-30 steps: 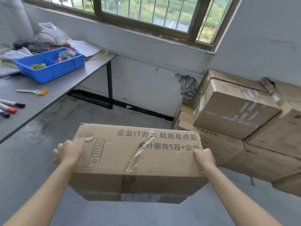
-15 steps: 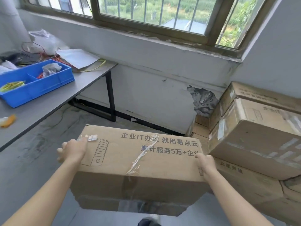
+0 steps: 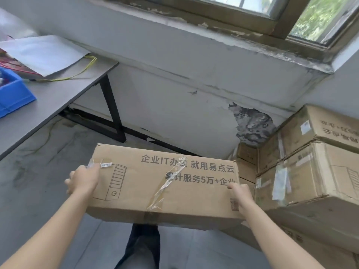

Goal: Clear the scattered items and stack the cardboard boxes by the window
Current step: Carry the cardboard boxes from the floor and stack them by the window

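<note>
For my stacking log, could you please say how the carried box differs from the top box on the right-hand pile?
The carried box is held in the air, left hand and right hand gripping its ends; the top box rests on the pile. The carried box's print reads upright; the top box's reads upside down. Loose clear tape crosses the carried box; the top box shows a white label. Both are brown cardboard.

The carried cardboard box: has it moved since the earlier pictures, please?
Yes: the carried box has moved forward and right, nearer the stacked boxes.
</note>
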A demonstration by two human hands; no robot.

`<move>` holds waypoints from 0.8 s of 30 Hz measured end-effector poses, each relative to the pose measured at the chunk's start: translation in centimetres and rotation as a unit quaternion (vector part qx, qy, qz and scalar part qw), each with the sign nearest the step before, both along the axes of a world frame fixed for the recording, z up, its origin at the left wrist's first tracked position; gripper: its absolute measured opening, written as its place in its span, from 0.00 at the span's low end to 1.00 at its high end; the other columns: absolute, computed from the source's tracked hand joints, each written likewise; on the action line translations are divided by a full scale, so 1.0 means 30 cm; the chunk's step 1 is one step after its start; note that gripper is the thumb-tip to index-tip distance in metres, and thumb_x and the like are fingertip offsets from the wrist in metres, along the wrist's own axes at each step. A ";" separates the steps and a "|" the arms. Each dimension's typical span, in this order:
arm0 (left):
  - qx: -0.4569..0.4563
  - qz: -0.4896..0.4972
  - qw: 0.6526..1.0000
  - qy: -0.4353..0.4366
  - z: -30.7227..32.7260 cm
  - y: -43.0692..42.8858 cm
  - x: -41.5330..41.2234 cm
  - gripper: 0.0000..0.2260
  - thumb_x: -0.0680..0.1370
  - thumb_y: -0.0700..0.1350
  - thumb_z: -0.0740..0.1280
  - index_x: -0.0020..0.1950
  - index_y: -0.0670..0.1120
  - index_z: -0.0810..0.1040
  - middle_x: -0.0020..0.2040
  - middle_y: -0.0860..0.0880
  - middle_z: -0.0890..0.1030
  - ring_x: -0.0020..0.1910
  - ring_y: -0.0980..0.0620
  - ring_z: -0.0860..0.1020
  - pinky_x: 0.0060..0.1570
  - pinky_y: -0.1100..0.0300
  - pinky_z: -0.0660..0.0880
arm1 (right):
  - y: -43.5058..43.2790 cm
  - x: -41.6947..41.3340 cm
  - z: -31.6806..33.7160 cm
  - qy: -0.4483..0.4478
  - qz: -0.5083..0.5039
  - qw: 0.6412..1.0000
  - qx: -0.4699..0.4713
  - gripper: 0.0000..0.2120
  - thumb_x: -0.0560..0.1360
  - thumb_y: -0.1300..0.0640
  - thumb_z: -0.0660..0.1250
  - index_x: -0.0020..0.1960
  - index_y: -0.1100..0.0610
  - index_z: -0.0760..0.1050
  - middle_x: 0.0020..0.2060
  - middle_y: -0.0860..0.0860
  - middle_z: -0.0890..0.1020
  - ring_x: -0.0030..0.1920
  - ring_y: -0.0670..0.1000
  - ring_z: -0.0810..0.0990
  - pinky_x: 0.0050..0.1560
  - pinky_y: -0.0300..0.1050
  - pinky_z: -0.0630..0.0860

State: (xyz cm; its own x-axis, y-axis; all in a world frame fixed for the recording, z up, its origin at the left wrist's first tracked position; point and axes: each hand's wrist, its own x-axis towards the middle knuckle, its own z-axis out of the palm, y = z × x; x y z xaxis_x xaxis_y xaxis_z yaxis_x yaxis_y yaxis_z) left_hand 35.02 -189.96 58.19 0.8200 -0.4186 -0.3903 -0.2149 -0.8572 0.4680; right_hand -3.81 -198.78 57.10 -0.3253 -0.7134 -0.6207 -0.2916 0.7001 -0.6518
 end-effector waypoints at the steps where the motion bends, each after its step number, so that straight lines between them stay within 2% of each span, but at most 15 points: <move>1: 0.003 0.000 1.000 0.007 -0.024 -0.069 0.021 0.23 0.79 0.54 0.54 0.66 0.40 0.71 0.67 0.37 0.68 0.66 0.38 0.63 0.64 0.45 0.62 | -0.056 0.018 -0.017 0.003 -0.005 1.000 0.008 0.17 0.75 0.63 0.61 0.63 0.65 0.67 0.52 0.56 0.72 0.49 0.57 0.72 0.36 0.43 0.66; 5: 0.029 -0.023 0.998 0.054 -0.143 -0.331 0.103 0.24 0.78 0.56 0.54 0.64 0.41 0.73 0.65 0.37 0.71 0.65 0.37 0.65 0.65 0.47 0.61 | -0.259 0.067 -0.096 0.019 -0.026 0.998 0.047 0.19 0.75 0.63 0.61 0.65 0.64 0.68 0.53 0.57 0.74 0.50 0.56 0.72 0.46 0.45 0.67; 8: 0.041 -0.005 0.995 0.090 -0.206 -0.481 0.122 0.21 0.79 0.54 0.56 0.64 0.41 0.73 0.65 0.38 0.72 0.66 0.38 0.64 0.66 0.49 0.60 | -0.371 0.085 -0.137 0.023 -0.050 0.996 0.072 0.18 0.74 0.64 0.61 0.63 0.65 0.69 0.51 0.57 0.74 0.50 0.56 0.72 0.47 0.45 0.67; 11: 0.059 -0.006 0.992 0.112 -0.260 -0.615 0.117 0.20 0.78 0.50 0.58 0.65 0.40 0.72 0.65 0.38 0.72 0.67 0.37 0.64 0.65 0.50 0.61 | -0.454 0.092 -0.196 0.037 -0.089 0.991 0.091 0.18 0.74 0.62 0.62 0.63 0.63 0.69 0.52 0.57 0.76 0.52 0.57 0.73 0.44 0.45 0.70; 13: 0.066 -0.012 0.989 0.128 -0.287 -0.691 0.097 0.19 0.77 0.48 0.61 0.64 0.39 0.73 0.65 0.37 0.72 0.66 0.36 0.66 0.65 0.50 0.62 | -0.494 0.090 -0.242 0.068 -0.117 0.986 0.097 0.19 0.71 0.58 0.63 0.61 0.59 0.69 0.54 0.57 0.77 0.58 0.59 0.72 0.52 0.51 0.74; 15: 0.064 -0.010 0.987 0.147 -0.326 -0.754 0.078 0.19 0.76 0.47 0.62 0.64 0.38 0.72 0.64 0.37 0.73 0.64 0.36 0.68 0.66 0.48 0.65 | -0.541 0.074 -0.290 0.085 -0.135 0.982 0.102 0.19 0.69 0.56 0.63 0.60 0.57 0.68 0.55 0.57 0.77 0.59 0.60 0.72 0.59 0.58 0.72; 17: 0.060 0.010 0.984 0.168 -0.360 -0.808 0.057 0.19 0.76 0.46 0.62 0.64 0.39 0.71 0.64 0.38 0.73 0.64 0.37 0.69 0.64 0.47 0.67 | -0.601 0.061 -0.320 0.080 -0.145 0.980 0.112 0.16 0.72 0.58 0.63 0.59 0.58 0.67 0.55 0.57 0.77 0.55 0.59 0.74 0.56 0.55 0.73; 19: 0.060 0.020 0.982 0.179 -0.398 -0.862 0.036 0.19 0.77 0.45 0.62 0.65 0.39 0.70 0.64 0.39 0.73 0.63 0.38 0.69 0.61 0.48 0.67 | -0.671 0.034 -0.365 0.042 -0.148 0.982 0.112 0.15 0.75 0.62 0.61 0.62 0.61 0.65 0.56 0.58 0.76 0.51 0.57 0.74 0.48 0.49 0.72; 23: 0.037 0.034 0.982 0.185 -0.494 -0.995 0.003 0.18 0.78 0.42 0.62 0.67 0.38 0.69 0.67 0.40 0.71 0.64 0.39 0.69 0.62 0.49 0.66 | -0.819 -0.013 -0.534 0.025 -0.117 0.987 0.108 0.16 0.77 0.63 0.60 0.64 0.61 0.65 0.54 0.56 0.76 0.50 0.54 0.73 0.40 0.44 0.68; 24: 0.030 0.037 0.981 0.188 -0.533 -1.030 -0.008 0.18 0.78 0.42 0.62 0.67 0.38 0.69 0.67 0.40 0.70 0.65 0.40 0.68 0.62 0.48 0.66 | -0.852 -0.022 -0.589 0.021 -0.113 0.987 0.110 0.16 0.77 0.62 0.60 0.64 0.61 0.65 0.54 0.56 0.76 0.51 0.54 0.73 0.41 0.44 0.69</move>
State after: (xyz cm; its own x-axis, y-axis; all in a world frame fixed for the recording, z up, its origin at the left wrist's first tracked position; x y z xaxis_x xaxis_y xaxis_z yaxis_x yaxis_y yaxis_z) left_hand 34.78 -220.85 42.20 0.6408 -0.3298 -0.6932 0.0279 -0.8924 0.4504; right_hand -4.47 -224.34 39.42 -0.4897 -0.4686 -0.7352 -0.1353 0.8739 -0.4669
